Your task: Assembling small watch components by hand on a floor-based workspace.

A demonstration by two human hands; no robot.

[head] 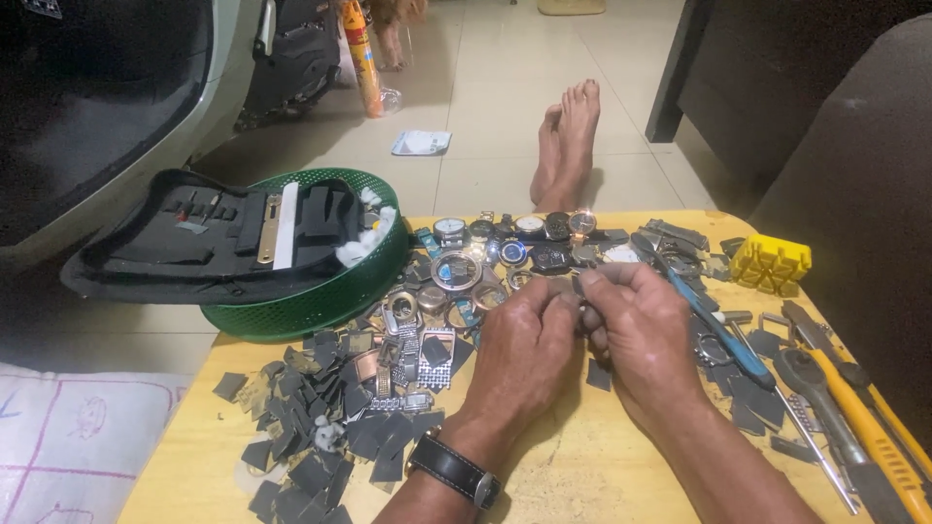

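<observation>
1. The surface point(582, 475) is a low yellow board in front of me, so everything lies within reach of both hands.
2. Up and to the left of my left hand point(519, 354), the green basket point(320, 301) carries an open black tool case point(194, 238), laid flat so its tools show.
3. Left of my left hand lies a heap of dark grey scraps point(320, 427), pushed aside, away from where I work.
4. Beyond both hands sits a row of watches point(515, 233), faces up, probably so I can tell them apart.
5. Right of my right hand point(641, 335) lie the blue tool point(718, 325), a yellow block point(772, 262) and an orange knife point(874, 437), handles toward me, easy to pick up.
6. My hands meet at the fingertips, both pinching a small part point(581, 283) between them, held above the surface just short of the watches. It is too small to tell what it is.
</observation>
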